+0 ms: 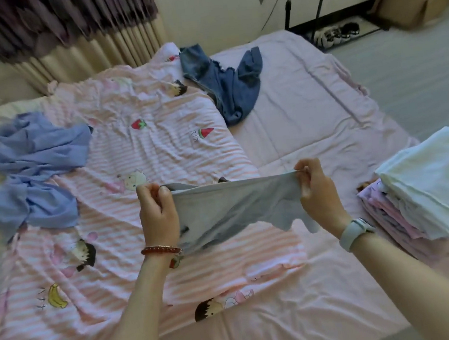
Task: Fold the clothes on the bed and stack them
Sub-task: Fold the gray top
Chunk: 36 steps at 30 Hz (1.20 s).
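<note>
Grey garment (230,205) stretched in the air between my hands, above the striped quilt (143,156). Left hand (156,208) pinches one top corner, right hand (316,190) the other. Folded stack (427,188) lies just right of my right hand, on the bed (309,110).

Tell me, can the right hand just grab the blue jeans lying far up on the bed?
Probably not right now. The right hand is busy pinching the grey garment together with the left hand, and the jeans lie well beyond it, though nothing blocks the way.
</note>
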Tool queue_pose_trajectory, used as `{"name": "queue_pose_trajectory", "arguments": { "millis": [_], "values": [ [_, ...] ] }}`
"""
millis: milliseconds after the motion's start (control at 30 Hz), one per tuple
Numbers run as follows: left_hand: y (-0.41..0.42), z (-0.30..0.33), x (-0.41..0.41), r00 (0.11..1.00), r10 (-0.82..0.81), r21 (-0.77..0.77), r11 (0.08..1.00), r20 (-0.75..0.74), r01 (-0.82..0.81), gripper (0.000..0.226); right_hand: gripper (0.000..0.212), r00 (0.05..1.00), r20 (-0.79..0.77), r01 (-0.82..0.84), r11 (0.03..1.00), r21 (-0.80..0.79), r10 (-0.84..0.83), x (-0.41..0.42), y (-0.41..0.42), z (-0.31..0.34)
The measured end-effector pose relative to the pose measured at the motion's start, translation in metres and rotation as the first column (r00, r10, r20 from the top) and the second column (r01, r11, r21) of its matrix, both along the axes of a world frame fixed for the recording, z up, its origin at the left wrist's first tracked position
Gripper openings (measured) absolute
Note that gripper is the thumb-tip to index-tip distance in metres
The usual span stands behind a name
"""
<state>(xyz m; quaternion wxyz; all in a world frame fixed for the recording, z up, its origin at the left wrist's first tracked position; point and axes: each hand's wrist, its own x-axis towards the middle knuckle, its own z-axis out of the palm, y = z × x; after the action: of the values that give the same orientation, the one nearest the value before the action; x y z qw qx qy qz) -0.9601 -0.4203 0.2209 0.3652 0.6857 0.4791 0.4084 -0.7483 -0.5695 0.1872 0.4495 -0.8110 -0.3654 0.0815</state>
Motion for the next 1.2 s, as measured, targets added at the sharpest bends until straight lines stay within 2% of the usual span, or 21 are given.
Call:
{"name": "queue_pose_trajectory", "arguments": {
  "millis": [133, 200, 267, 333, 367, 433, 467, 533, 600, 633, 700, 767, 800, 833, 867, 900, 933, 1000, 1033, 1100, 1200],
  "values": [
    [0.017, 0.053, -0.014, 0.999, -0.015, 0.198, 0.98, 0.028, 0.009, 0.016, 0.027, 0.994, 0.109, -0.044, 0.988, 0.146, 0.028, -0.001, 0.018, 0.058],
    [0.025, 0.067, -0.026, 0.999, -0.022, 0.202, 0.979, 0.039, 0.014, 0.016, 0.032, 0.979, 0.153, -0.155, 0.98, 0.125, 0.136, -0.006, 0.025, 0.081],
    [0.03, 0.073, -0.042, 0.998, -0.055, 0.075, 0.996, -0.006, 0.055, 0.014, 0.037, 0.958, 0.133, -0.259, 0.966, 0.022, 0.254, -0.009, 0.026, 0.093],
    [0.032, 0.068, -0.062, 0.979, -0.169, -0.145, 0.978, -0.114, 0.152, 0.013, 0.044, 0.935, 0.091, -0.325, 0.932, -0.164, 0.342, -0.012, 0.02, 0.097],
    [0.031, 0.063, -0.074, 0.951, -0.254, -0.238, 0.948, -0.176, 0.209, 0.015, 0.04, 0.925, 0.058, -0.344, 0.894, -0.287, 0.375, -0.013, 0.014, 0.095],
    [0.025, 0.048, -0.099, 0.888, -0.409, -0.4, 0.865, -0.211, 0.304, 0.019, 0.015, 0.907, -0.034, -0.382, 0.784, -0.49, 0.42, -0.023, -0.001, 0.086],
    [0.021, 0.04, -0.109, 0.862, -0.461, -0.436, 0.833, -0.21, 0.339, 0.032, 0.013, 0.904, -0.063, -0.39, 0.751, -0.533, 0.424, -0.03, -0.009, 0.081],
    [0.015, 0.031, -0.119, 0.869, -0.453, -0.438, 0.834, -0.2, 0.334, 0.045, 0.023, 0.921, -0.041, -0.365, 0.82, -0.441, 0.388, -0.041, -0.019, 0.067],
    [0.014, 0.028, -0.115, 0.94, -0.305, -0.364, 0.902, -0.155, 0.233, 0.016, 0.017, 0.961, 0.007, -0.274, 0.95, -0.152, 0.278, -0.05, -0.021, 0.061],
    [0.015, 0.03, -0.111, 0.961, -0.201, -0.262, 0.954, -0.19, 0.148, 0.008, 0.015, 0.968, -0.008, -0.252, 0.967, -0.049, 0.252, -0.054, -0.018, 0.064],
    [0.018, 0.042, -0.103, 0.946, -0.026, -0.06, 0.998, -0.324, 0.007, 0.008, 0.016, 0.917, -0.123, -0.381, 0.924, 0.001, 0.379, -0.063, -0.011, 0.077],
    [0.023, 0.059, -0.099, 0.946, -0.038, -0.047, 0.999, -0.323, 0.025, 0.01, 0.009, 0.69, -0.401, -0.681, 0.729, -0.077, 0.602, -0.08, -0.006, 0.095],
    [0.025, 0.064, -0.099, 0.951, -0.105, -0.075, 0.993, -0.291, 0.087, 0.013, 0.005, 0.54, -0.557, -0.805, 0.58, -0.125, 0.631, -0.09, -0.004, 0.104],
    [0.027, 0.07, -0.098, 0.948, -0.197, -0.113, 0.978, -0.25, 0.173, 0.018, 0.015, 0.441, -0.657, -0.868, 0.476, -0.14, 0.612, -0.097, -0.002, 0.108],
    [0.028, 0.074, -0.098, 0.94, -0.291, -0.159, 0.951, -0.176, 0.264, 0.021, 0.025, 0.39, -0.706, -0.887, 0.447, -0.116, 0.591, -0.106, 0.001, 0.112],
    [0.027, 0.079, -0.099, 0.929, -0.361, -0.206, 0.918, -0.077, 0.339, 0.022, 0.03, 0.405, -0.692, -0.868, 0.49, -0.084, 0.598, -0.111, 0.006, 0.111],
    [0.024, 0.082, -0.099, 0.914, -0.405, -0.249, 0.882, 0.034, 0.4, 0.022, 0.027, 0.498, -0.617, -0.802, 0.595, -0.059, 0.61, -0.116, 0.014, 0.111],
    [0.017, 0.085, -0.101, 0.872, -0.447, -0.303, 0.818, 0.2, 0.489, 0.021, 0.018, 0.766, -0.347, -0.589, 0.807, -0.044, 0.541, -0.12, 0.03, 0.112],
    [0.012, 0.087, -0.101, 0.85, -0.459, -0.318, 0.791, 0.258, 0.523, 0.02, 0.024, 0.818, -0.256, -0.535, 0.845, -0.006, 0.515, -0.122, 0.038, 0.113],
    [0.004, 0.091, -0.1, 0.804, -0.471, -0.327, 0.743, 0.363, 0.584, 0.017, 0.035, 0.778, -0.23, -0.591, 0.805, 0.048, 0.585, -0.129, 0.051, 0.119],
    [-0.001, 0.1, -0.1, 0.738, -0.469, -0.296, 0.706, 0.486, 0.643, 0.01, 0.049, 0.652, -0.258, -0.737, 0.676, 0.006, 0.713, -0.141, 0.063, 0.127]
  ]
}}
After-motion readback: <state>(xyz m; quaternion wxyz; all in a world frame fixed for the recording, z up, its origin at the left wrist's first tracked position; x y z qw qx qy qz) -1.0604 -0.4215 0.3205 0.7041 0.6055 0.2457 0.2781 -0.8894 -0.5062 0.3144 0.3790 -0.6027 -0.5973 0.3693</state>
